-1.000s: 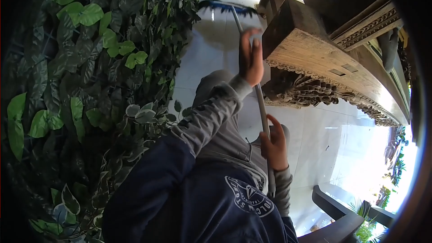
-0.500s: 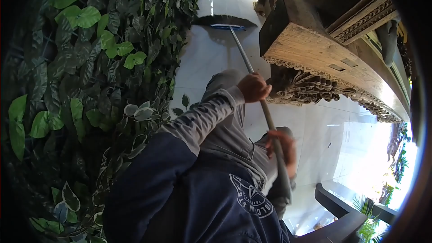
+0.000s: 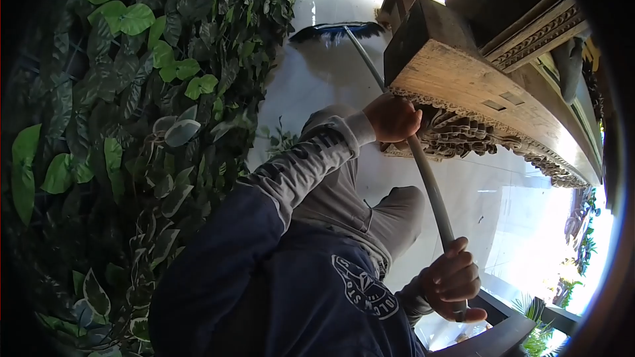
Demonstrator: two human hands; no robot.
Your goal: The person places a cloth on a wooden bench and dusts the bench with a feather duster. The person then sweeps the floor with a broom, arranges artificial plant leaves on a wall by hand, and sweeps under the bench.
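By the left hand (image 3: 395, 118) and, near the butt end, by the right hand (image 3: 456, 282), the mop handle (image 3: 433, 192) is closely gripped. The fringed mop head (image 3: 337, 30) is seen over pale floor tiles (image 3: 291, 102), between foliage (image 3: 221, 59) and a carved wooden beam (image 3: 476, 79); it is best kept level, with the beam's corner left unknocked.

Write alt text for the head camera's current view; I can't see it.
A person's left hand and right hand hold a long-handled broom, the right near the handle's end. Its wide, dark-bristled head is ahead, between dense green foliage on the left and carved woodwork on the right.
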